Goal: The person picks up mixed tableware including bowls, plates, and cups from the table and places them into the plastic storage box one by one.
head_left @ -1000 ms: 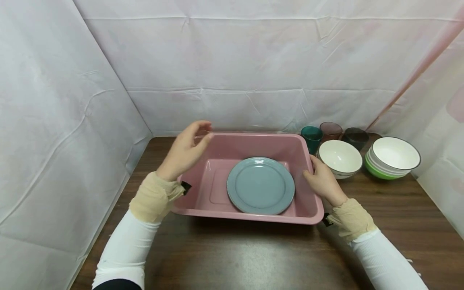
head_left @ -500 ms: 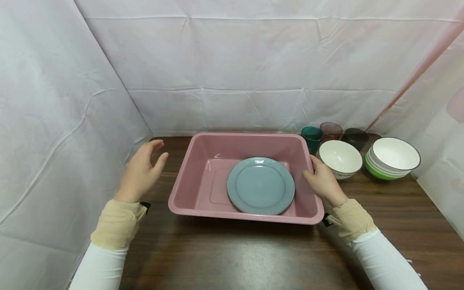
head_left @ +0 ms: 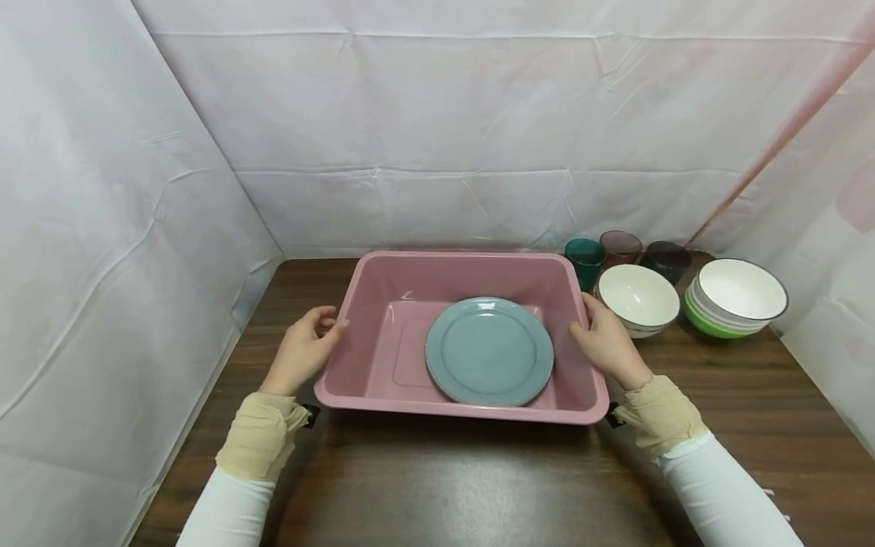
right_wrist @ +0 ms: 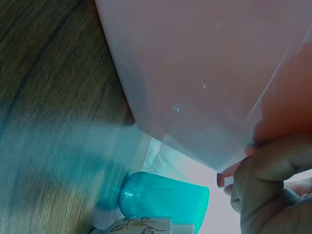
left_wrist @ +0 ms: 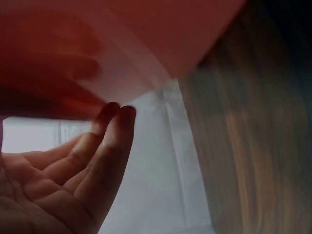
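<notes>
Pink basin [head_left: 405, 346] seemed stiff and light, best held where right hand [head_left: 607, 339] gripped its rim [head_left: 601, 395] and left hand [head_left: 304, 349], loose-fingered, lay opposite.

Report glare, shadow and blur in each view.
Head view: mostly crisp, pale glare on the table and a glint on the plate; left wrist view: dim, table grain soft, left hand shadowed, pink tub reflective; right wrist view: bluish cast over the table near the teal cup.

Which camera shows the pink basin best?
The head view: the pink basin appears almost whole, rim and inside. Each wrist view shows only part of its outside: the left beside the left hand, the right beside the right hand.
</notes>
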The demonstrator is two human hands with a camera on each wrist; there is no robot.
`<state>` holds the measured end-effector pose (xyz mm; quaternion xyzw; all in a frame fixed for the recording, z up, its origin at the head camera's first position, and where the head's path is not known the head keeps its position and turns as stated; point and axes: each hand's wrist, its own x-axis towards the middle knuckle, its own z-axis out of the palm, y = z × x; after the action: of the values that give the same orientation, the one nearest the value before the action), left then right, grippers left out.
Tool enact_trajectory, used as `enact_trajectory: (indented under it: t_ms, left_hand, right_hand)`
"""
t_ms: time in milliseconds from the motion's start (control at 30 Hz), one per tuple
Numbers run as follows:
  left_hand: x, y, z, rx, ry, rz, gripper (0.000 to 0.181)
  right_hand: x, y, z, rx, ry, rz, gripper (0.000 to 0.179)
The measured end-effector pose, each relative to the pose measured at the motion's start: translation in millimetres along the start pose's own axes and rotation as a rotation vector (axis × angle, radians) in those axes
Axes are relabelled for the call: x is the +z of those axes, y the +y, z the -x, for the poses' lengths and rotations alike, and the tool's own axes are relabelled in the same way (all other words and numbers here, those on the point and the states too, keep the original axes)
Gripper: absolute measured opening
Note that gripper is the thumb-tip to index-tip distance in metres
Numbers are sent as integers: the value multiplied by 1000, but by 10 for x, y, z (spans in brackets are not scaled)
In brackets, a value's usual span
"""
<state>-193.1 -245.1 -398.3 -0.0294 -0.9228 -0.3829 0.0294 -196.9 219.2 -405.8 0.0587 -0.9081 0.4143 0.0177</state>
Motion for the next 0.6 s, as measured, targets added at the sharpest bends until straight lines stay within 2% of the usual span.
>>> enact_trajectory:
  t_ms: [133, 300, 600]
  left_hand:
    - [100, 24, -12, -30, -21, 15, 59]
    - [157, 52, -4, -70, 12, 17, 56]
    - [181, 72, -11, -59, 47, -13, 51]
  right_hand:
    - [0, 0, -3, 3, 1, -3, 57]
    - [-3, 4, 1, 6, 5, -5, 57]
    - [-22, 5, 12, 33, 1, -11, 59]
